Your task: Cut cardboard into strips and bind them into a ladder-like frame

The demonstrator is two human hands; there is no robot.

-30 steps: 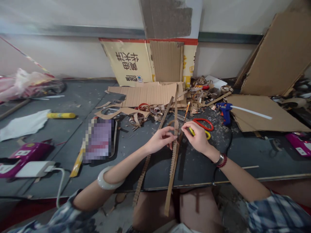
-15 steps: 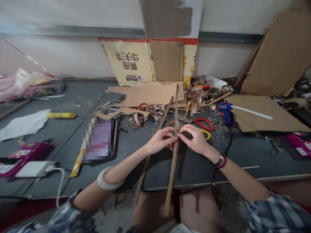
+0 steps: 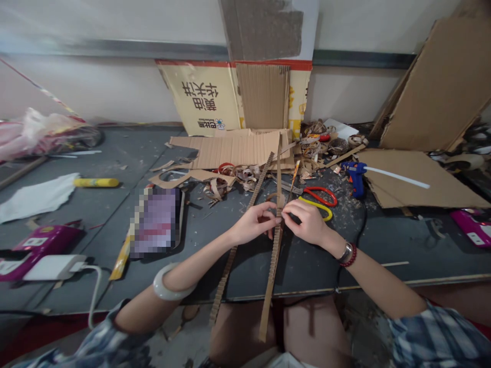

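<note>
A long corrugated cardboard strip [image 3: 273,255] runs from the table's middle down over its front edge. My left hand [image 3: 253,224] pinches this strip from the left, fingers closed on it. My right hand [image 3: 307,221] grips the same strip from the right, fingertips meeting the left hand's. A second corrugated strip [image 3: 233,245] lies diagonally under my left wrist. Red-handled scissors [image 3: 321,192] and a yellow-handled tool [image 3: 320,206] lie just beyond my right hand.
A blue glue gun [image 3: 356,176] with a white stick rests on cardboard sheets [image 3: 418,176] at right. Cardboard offcuts [image 3: 233,148] pile at the back centre by a printed box [image 3: 203,97]. A yellow tube [image 3: 95,182], white cloth [image 3: 36,197] and power strip [image 3: 49,266] lie left.
My right hand has moved left from the scissors to the strip and closed on it beside my left hand. The left hand has barely shifted.
</note>
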